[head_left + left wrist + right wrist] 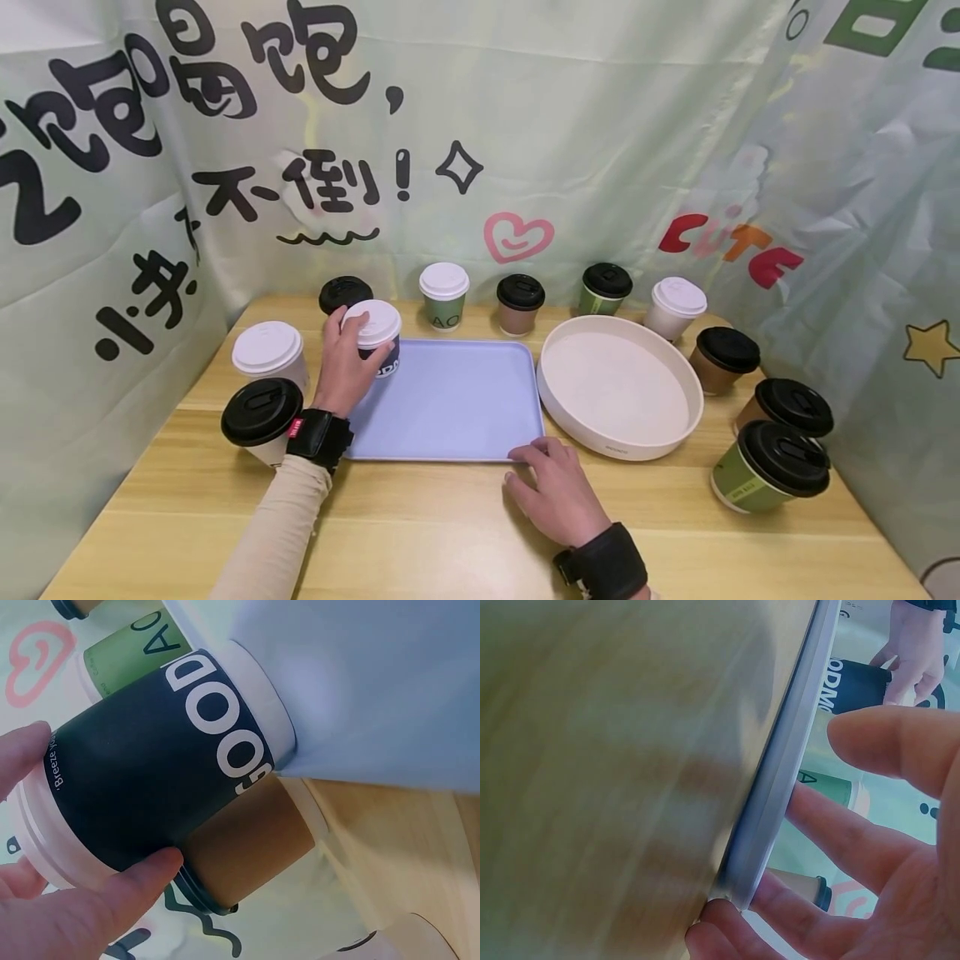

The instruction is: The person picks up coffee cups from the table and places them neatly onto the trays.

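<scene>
My left hand [343, 371] grips a dark paper cup [381, 327] with a white lid, over the back left corner of a lavender tray [457, 404]. In the left wrist view, thumb and fingers hold the dark cup [150, 761] near its lid, its white lettering showing; whether its base touches the tray, I cannot tell. At the tray's front right corner rests my right hand [558, 496]. The right wrist view has its fingertips touching the tray's edge [780, 772], while the thumb [885, 742] stands apart from it.
A round cream tray [618, 387] stands right of the lavender one. Behind stand a green cup with a white lid [444, 296] and a brown cup [519, 304]. Several lidded cups line the right side. A white-lidded cup [270, 350] and black-lidded cup [262, 417] flank the left forearm.
</scene>
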